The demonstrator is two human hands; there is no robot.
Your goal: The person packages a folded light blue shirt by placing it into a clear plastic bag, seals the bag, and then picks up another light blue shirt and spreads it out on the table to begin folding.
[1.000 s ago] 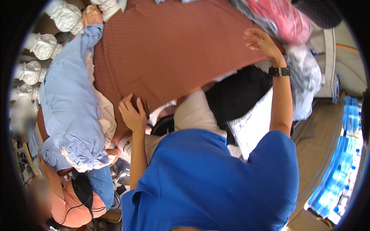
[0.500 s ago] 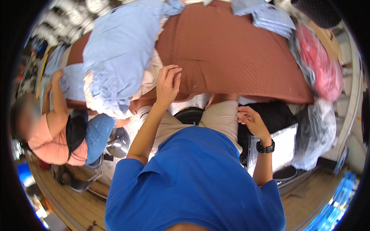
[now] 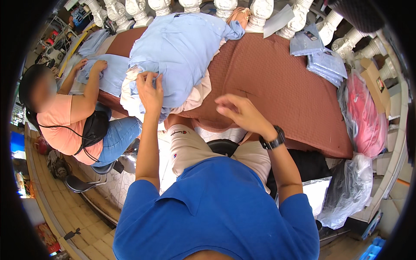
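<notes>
A heap of light blue shirts (image 3: pixel 180 52) lies on the brown-covered table (image 3: pixel 277 82), with pale pink fabric (image 3: pixel 195 95) spilling from under its near edge. Over the heap's near edge is my left hand (image 3: pixel 151 94), its fingers apart and bent; whether the fingertips touch the cloth, I cannot tell. My right hand (image 3: pixel 243 113), with a black watch at the wrist, hovers above the table's front part. Its fingers are loosely stretched, a little blurred, and hold nothing.
On the left a seated co-worker (image 3: pixel 73 108) handles a blue shirt (image 3: pixel 110 71). Folded shirts in clear bags (image 3: pixel 327 65) lie at the far right, near a plastic-wrapped red bundle (image 3: pixel 366 117) and a cardboard box (image 3: pixel 376 84). White balusters (image 3: pixel 190 5) line the back.
The view has shifted. My left hand has moved left over the blue shirts, and my right hand has risen from beside my leg to above the table.
</notes>
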